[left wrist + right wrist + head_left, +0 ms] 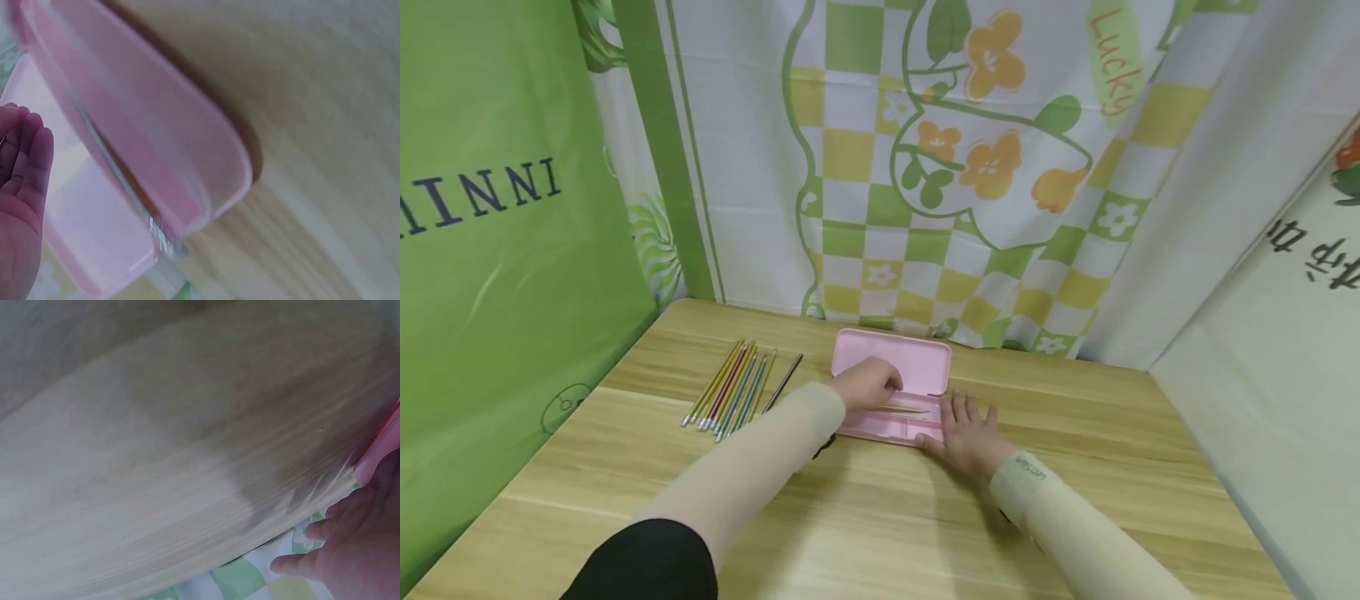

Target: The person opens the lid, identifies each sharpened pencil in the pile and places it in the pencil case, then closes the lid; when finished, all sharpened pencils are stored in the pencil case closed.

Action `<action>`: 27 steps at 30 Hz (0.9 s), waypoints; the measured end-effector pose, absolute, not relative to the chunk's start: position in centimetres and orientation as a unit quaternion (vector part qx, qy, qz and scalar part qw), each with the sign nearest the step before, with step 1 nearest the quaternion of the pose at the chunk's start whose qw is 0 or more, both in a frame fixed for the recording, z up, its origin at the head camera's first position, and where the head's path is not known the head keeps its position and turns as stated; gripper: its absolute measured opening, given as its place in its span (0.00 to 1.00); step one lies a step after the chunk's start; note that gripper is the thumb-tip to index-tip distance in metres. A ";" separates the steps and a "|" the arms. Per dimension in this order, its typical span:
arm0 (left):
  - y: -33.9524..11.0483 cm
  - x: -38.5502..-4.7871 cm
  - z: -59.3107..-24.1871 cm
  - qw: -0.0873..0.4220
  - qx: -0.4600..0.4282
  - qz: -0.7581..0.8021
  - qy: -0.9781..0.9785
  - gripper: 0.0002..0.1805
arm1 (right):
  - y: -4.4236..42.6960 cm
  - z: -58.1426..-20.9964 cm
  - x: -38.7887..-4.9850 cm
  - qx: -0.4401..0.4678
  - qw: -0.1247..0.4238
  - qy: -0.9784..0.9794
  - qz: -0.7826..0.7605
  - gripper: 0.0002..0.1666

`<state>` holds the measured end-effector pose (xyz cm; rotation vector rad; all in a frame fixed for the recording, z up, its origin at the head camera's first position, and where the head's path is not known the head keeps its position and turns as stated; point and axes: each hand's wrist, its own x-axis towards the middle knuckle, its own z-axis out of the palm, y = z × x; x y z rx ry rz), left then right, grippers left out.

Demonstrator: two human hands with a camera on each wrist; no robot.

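A black sleeve [647,560] on the left arm lies nearest the head camera, at the lower left of that view. The patterned curtain [748,175], white with green and yellow checks and orange flowers, hangs along the far edge of the work surface. The table [925,533] has a pale wood-grain top. A green panel [490,283] with dark lettering stands at the left side of the table.

The pink case [867,427] rests on the table near the far edge. Its lid [921,362] is hinged back toward the curtain, and the divided tray faces upward.

The right hand [970,443] lies at the right end of the case, fingers spread and extended, touching the case. The left hand [868,383] is positioned over the left part of the case, fingers loosely bent and clear of the pencils. The two hands are apart.

A row of pencils [740,390] in yellow, red and blue lies on the table left of the case, ends toward the wearer. Several stored pencils [901,409] lie lengthwise in the far compartment of the tray. One dark pencil [783,383] lies between the row and the case.
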<state>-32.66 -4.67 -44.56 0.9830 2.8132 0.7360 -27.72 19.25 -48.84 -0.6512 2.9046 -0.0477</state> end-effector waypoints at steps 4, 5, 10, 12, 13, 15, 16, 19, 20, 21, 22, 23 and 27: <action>-5.6 -32.9 -43.5 0.022 0.298 0.269 0.916 0.13 | 19.1 -48.6 -27.6 -0.216 0.084 0.973 -0.021 0.65; -5.9 -32.9 -43.1 0.019 0.292 0.273 0.916 0.13 | 19.1 -48.5 -27.6 -0.215 0.085 0.973 -0.021 0.65; -8.0 -32.9 -41.3 0.021 0.264 0.296 0.918 0.13 | 19.1 -47.9 -27.4 -0.207 0.102 0.973 -0.027 0.64; -9.1 -32.8 -41.1 0.025 0.249 0.301 0.920 0.14 | 19.1 -47.6 -27.2 -0.207 0.105 0.972 -0.027 0.65; -9.7 -32.8 -41.0 0.026 0.242 0.303 0.921 0.14 | 19.1 -47.5 -27.2 -0.210 0.103 0.972 -0.032 0.65; -11.1 -32.7 -41.0 0.027 0.223 0.307 0.925 0.14 | 19.0 -47.2 -26.9 -0.211 0.103 0.971 -0.037 0.65; -11.7 -32.7 -41.0 0.023 0.215 0.309 0.926 0.14 | 18.9 -47.2 -26.9 -0.211 0.105 0.971 -0.032 0.64; -13.7 -32.4 -40.8 0.016 0.187 0.322 0.928 0.13 | 18.7 -46.8 -26.6 -0.211 0.106 0.971 -0.047 0.60; -14.4 -32.3 -40.8 0.016 0.177 0.331 0.927 0.13 | 18.6 -46.6 -26.6 -0.209 0.109 0.971 -0.047 0.59; -15.0 -32.2 -40.7 0.014 0.168 0.335 0.927 0.14 | 18.6 -46.6 -26.6 -0.209 0.110 0.971 -0.043 0.58; -15.7 -32.1 -40.7 0.013 0.158 0.339 0.927 0.14 | 18.5 -46.7 -26.6 -0.209 0.107 0.971 -0.045 0.57; -16.4 -32.1 -40.7 0.013 0.148 0.345 0.927 0.14 | 18.5 -46.7 -26.6 -0.209 0.109 0.971 -0.046 0.57; -18.7 -32.0 -40.5 0.009 0.118 0.360 0.925 0.15 | 18.5 -47.1 -26.8 -0.212 0.107 0.971 -0.039 0.58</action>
